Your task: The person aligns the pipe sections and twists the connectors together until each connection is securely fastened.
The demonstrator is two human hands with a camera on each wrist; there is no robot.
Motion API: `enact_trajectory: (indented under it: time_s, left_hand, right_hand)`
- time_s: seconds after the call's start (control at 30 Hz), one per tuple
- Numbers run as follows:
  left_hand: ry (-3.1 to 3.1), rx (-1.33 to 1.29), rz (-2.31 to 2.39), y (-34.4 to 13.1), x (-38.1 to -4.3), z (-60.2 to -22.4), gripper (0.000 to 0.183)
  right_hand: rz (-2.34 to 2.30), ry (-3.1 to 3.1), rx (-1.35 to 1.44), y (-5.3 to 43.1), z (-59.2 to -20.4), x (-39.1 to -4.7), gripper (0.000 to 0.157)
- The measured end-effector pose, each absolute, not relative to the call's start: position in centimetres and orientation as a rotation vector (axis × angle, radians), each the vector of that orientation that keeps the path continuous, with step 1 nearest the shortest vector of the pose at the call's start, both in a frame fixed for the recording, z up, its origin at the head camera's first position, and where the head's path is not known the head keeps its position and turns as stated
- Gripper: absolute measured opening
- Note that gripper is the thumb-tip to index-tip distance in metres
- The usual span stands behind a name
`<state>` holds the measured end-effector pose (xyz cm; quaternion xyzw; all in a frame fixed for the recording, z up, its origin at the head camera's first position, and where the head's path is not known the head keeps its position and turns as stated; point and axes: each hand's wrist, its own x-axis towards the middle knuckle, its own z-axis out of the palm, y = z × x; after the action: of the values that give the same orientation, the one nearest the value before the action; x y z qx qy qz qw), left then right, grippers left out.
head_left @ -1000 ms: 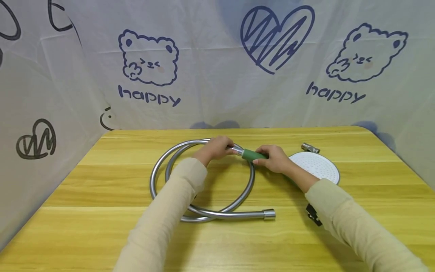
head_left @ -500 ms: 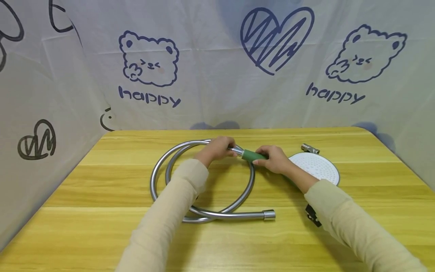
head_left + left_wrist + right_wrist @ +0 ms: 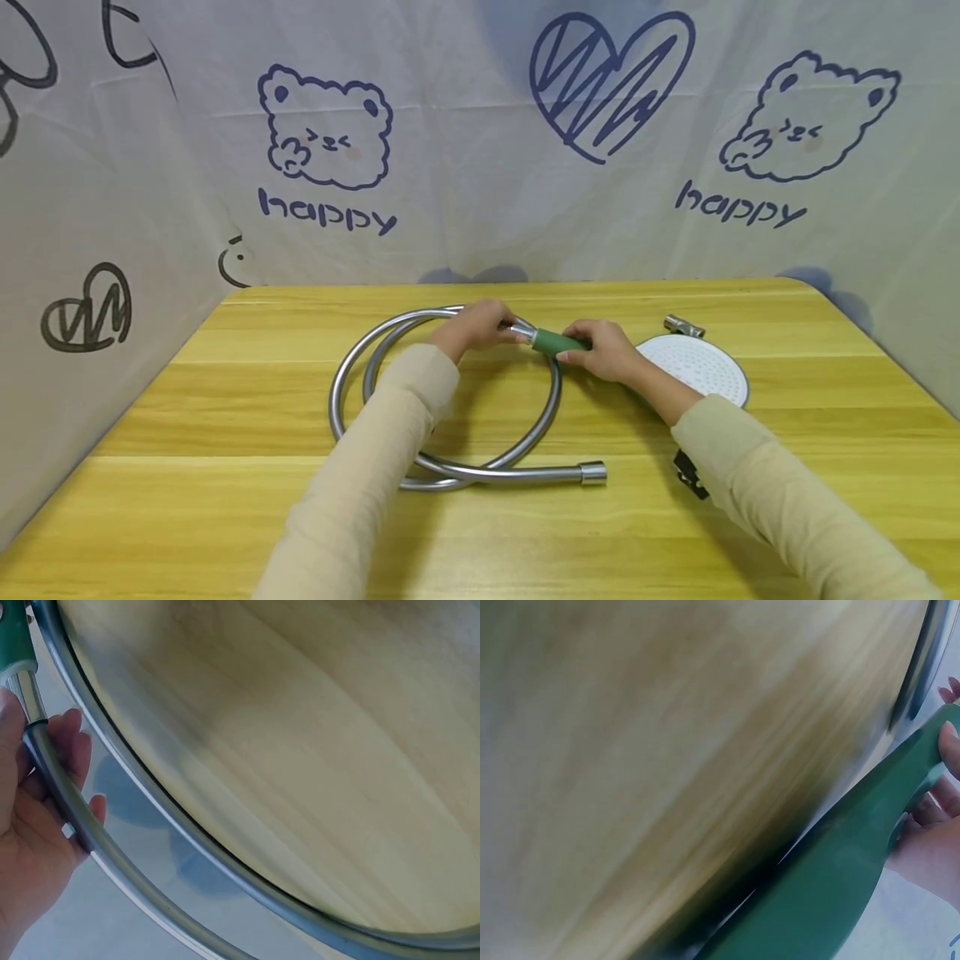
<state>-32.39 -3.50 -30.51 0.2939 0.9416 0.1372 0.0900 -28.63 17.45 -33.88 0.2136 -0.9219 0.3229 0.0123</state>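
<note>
In the head view my left hand (image 3: 482, 325) pinches the chrome end fitting (image 3: 522, 333) of a silver shower hose (image 3: 335, 392). That fitting meets the end of the green handle (image 3: 553, 342) of a hand shower. My right hand (image 3: 602, 350) grips this handle, thumb on the near side. The round white spray face (image 3: 701, 367) lies to the right, partly behind my right forearm. In the left wrist view the thumb and fingers surround the fitting (image 3: 28, 697) and the hose (image 3: 66, 787) just below it. The green shower back (image 3: 817, 877) fills the lower right wrist view.
The hose lies coiled on the wooden table (image 3: 225, 500), its free end with a chrome nut (image 3: 592, 472) toward the front. A small metal connector (image 3: 684, 326) lies behind the spray face. A black bracket (image 3: 690, 475) sits beside my right sleeve. A patterned cloth (image 3: 480, 200) hangs behind.
Both hands keep the same hold on the fitting and the handle. Only a very slight shift of the view shows.
</note>
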Motion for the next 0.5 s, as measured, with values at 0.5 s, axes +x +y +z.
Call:
enact_trajectory:
  time_s: [0.5]
  left_hand:
    - [2.819, 0.834, 0.395, -3.34, -32.50, -30.74, 0.025]
  right_hand:
    - [1.017, -2.873, 0.663, 17.35, -33.81, -28.67, 0.028]
